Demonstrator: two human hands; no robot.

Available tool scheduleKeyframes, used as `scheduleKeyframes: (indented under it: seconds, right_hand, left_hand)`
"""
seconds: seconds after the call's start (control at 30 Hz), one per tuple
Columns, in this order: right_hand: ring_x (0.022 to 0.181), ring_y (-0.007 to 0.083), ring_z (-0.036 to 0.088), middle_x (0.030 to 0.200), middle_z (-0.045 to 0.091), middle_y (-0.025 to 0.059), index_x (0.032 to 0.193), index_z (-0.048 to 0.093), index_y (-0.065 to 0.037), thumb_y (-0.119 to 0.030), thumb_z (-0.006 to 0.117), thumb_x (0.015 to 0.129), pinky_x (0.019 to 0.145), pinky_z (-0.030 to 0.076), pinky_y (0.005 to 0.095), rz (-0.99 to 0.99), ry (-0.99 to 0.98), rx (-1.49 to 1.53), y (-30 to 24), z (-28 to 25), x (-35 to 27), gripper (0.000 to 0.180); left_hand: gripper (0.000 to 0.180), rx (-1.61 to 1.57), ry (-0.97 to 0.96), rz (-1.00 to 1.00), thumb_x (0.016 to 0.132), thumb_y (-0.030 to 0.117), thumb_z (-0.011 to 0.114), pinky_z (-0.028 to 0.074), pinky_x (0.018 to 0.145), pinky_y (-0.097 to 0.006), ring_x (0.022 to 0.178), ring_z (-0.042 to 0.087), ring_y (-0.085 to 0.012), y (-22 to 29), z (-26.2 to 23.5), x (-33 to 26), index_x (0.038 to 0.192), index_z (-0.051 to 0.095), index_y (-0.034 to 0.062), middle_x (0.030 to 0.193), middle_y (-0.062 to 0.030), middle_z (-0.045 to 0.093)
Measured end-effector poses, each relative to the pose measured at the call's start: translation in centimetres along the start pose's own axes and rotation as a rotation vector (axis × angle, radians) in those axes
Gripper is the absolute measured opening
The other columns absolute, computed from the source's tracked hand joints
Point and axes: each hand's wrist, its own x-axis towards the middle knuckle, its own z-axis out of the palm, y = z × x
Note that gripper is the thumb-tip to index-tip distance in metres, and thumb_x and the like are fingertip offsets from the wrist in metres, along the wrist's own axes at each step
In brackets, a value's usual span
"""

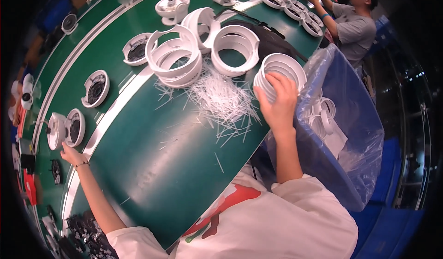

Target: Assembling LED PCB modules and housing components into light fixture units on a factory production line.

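Observation:
At the far left, my left hand (71, 154) reaches across the green belt, its fingers closed on the lower edge of a white round housing (56, 132). Right behind that piece leans a white-rimmed housing with a black inside (75, 126). My right hand (280, 97) grips the near rim of a stack of white plastic rings (287, 65) at the table's right edge, fingers hooked over into the opening. Beside it stand more white rings: a single open one (236, 47) and a stack (173, 56). A heap of thin white strips (221, 97) lies in front of them.
A blue bin lined with clear plastic (341, 166) stands at my right, white rings inside. More white housings with black insides (96, 89) sit along the belt. A black bag (272, 40) lies behind the rings. A co-worker (353, 26) works at the far right.

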Motion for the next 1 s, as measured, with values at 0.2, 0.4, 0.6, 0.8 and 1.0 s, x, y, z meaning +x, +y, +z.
scheduleKeyframes:
  seconds: [0.2,0.4,0.6,0.8,1.0]
  right_hand:
    - [0.068,0.0276,0.056,0.071,0.061,0.0088,0.077,0.061,-0.004,-0.016,0.066,0.066,0.066,0.041,0.0360,0.179,-0.035,-0.038,1.6,0.2,0.5,0.017]
    - [0.082,0.0279,0.055,0.092,0.060,0.0107,0.088,0.059,-0.001,-0.014,0.068,0.066,0.074,0.042,0.0358,-0.053,0.227,-0.155,-1.3,-0.2,2.0,0.028]
    - [0.087,0.0271,0.050,0.094,0.057,0.0098,0.089,0.057,-0.001,-0.021,0.066,0.067,0.077,0.038,0.0363,-0.555,-0.075,0.344,-12.9,8.1,5.4,0.031]
    - [0.063,0.0300,0.058,0.066,0.060,0.0139,0.074,0.062,-0.002,-0.026,0.062,0.070,0.062,0.044,0.0383,-0.400,-0.424,0.266,-10.7,14.7,7.8,0.025]
    - [0.057,0.0233,0.059,0.064,0.061,0.0123,0.076,0.063,-0.001,-0.022,0.066,0.068,0.058,0.046,0.0302,-0.287,-0.405,0.313,-11.1,13.4,8.1,0.023]
  left_hand:
    - [0.053,-0.131,-0.116,0.112,0.087,0.024,0.042,0.019,0.100,-0.039,0.123,0.025,-0.0240,8.2,-7.9,-6.3,0.127,0.020,-0.0018,0.131,-0.0131,0.029]
    - [0.038,-0.145,-0.130,0.281,0.089,0.013,0.037,0.026,0.098,-0.039,0.119,0.031,-0.0248,11.0,-14.8,-8.4,0.124,0.027,0.0014,0.129,-0.0131,0.034]
    - [0.041,-0.049,-0.147,0.408,0.084,-0.001,0.041,0.032,0.094,-0.035,0.118,0.034,-0.0234,10.9,-17.1,-11.5,0.123,0.030,0.0001,0.127,-0.0155,0.036]
    - [0.038,0.013,-0.135,0.441,0.083,-0.002,0.041,0.026,0.096,-0.029,0.115,0.039,-0.0190,11.1,-21.2,-11.4,0.120,0.034,-0.0021,0.121,-0.0140,0.044]
    - [0.034,0.726,-0.146,0.320,0.074,0.011,0.059,0.035,0.090,-0.030,0.104,0.048,-0.0187,8.6,-28.6,-8.0,0.107,0.052,0.0038,0.108,-0.0078,0.055]
